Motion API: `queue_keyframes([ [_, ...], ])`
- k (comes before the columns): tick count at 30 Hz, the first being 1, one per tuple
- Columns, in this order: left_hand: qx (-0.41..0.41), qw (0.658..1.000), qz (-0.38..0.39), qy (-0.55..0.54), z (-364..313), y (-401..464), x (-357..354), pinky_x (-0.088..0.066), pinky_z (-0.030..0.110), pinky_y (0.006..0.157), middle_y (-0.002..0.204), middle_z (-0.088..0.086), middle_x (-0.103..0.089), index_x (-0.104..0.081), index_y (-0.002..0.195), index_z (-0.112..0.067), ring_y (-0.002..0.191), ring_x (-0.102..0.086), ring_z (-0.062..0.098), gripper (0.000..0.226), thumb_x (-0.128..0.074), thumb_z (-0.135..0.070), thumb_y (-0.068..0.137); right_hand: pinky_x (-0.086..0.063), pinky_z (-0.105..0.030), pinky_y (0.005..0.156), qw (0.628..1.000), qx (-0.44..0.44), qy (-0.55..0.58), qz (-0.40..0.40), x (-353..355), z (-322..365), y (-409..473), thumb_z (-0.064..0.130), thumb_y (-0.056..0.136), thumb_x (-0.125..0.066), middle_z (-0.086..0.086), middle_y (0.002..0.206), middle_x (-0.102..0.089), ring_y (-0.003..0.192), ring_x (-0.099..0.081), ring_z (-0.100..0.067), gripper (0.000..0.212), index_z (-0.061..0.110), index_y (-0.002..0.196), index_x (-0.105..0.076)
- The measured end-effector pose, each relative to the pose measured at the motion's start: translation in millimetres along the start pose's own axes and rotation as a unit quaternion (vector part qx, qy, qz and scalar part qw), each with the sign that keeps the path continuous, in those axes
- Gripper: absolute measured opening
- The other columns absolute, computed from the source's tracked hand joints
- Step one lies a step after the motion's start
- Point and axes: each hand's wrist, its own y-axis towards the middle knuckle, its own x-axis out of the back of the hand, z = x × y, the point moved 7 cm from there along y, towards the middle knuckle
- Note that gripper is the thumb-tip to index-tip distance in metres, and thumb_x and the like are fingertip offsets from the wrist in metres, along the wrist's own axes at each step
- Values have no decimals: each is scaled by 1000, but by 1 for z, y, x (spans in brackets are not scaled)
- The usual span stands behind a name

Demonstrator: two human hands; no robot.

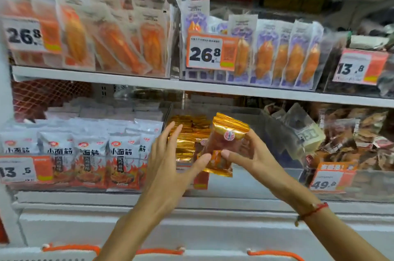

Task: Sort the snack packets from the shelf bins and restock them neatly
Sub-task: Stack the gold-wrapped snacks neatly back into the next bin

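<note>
At your ten o'clock the orange packets (89,32) are motion-blurred, print unreadable. At nine, the 13.5 price tag (25,170) is cut by the frame's edge. The right hand (253,154) hides the gold packet stack's (226,145) right side.

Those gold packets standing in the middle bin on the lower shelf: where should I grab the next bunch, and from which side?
Probably by their flat faces near the top, coming from the front and above. The gold packets stand upright on edge, sealed tops exposed above the bin front. The left hand already rests on that row; the right hand pinches a held stack the same way, thumb in front, fingers behind.
</note>
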Motion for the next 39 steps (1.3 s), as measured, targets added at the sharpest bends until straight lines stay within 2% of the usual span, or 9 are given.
queue_keyframes([
  [2,-10,996,-43,81,17,12,14,-17,35,113,154,-27,2,-4,150,-41,140,-5,-1,116,-35,-94,53,-51,-22,92,998,3,-48,-34,16,-7,25,32,75,-74,12,123,-60,111,-59,-1,61,26,129,-45],
  [6,29,977,-3,211,48,24,9,-2,31,114,160,-11,13,19,149,-31,147,5,11,136,-27,-101,42,-49,-13,76,987,-71,-141,14,13,-39,73,23,81,-76,10,118,-56,105,-57,-3,58,21,128,-41],
  [11,-3,974,-38,223,56,27,6,-6,30,114,161,-9,1,11,151,-32,148,-6,13,136,-25,-103,41,-50,-11,70,958,-167,-179,149,-31,-81,95,10,82,-74,4,114,-58,98,-59,-8,53,22,122,-42],
  [15,-14,973,-45,227,57,27,5,-7,31,112,162,-8,-3,6,152,-32,147,-8,14,133,-31,-101,45,-46,-37,101,945,-161,-246,147,-38,-93,106,18,70,-85,-3,134,-54,125,-49,-23,77,21,135,-44],
  [17,-17,972,-45,231,56,26,5,-4,30,111,162,-8,-2,7,152,-31,148,-8,14,133,-31,-101,46,-42,-44,106,930,-159,-308,122,-31,-89,108,22,64,-89,-5,137,-49,131,-40,-27,89,19,139,-40],
  [22,-32,969,-46,243,55,25,6,-1,28,109,162,-7,-1,9,152,-30,147,-6,13,131,-30,-101,50,-58,-27,73,937,-185,-262,138,-25,-76,101,0,74,-78,-8,128,-50,95,-59,-20,79,16,140,-37],
  [27,-29,968,-50,242,52,24,6,-5,32,113,162,-4,-6,3,154,-27,148,-9,16,129,-38,-97,53,-47,-30,91,932,-109,-329,103,-29,-71,103,14,73,-83,-7,132,-51,116,-53,-24,71,14,134,-45],
  [32,-33,965,-52,253,50,23,6,-6,32,111,162,-3,-10,-1,154,-25,147,-12,17,128,-37,-96,53,-48,-32,93,940,-105,-310,100,-32,-80,104,13,74,-81,-9,133,-49,116,-53,-25,69,14,132,-43],
  [39,-32,965,-56,255,49,22,6,-3,31,108,162,-3,-8,1,154,-26,147,-11,16,129,-35,-97,53,-48,-40,98,878,-15,-463,120,-42,-66,115,27,74,-82,-5,140,-41,122,-46,-25,77,30,140,-42],
])
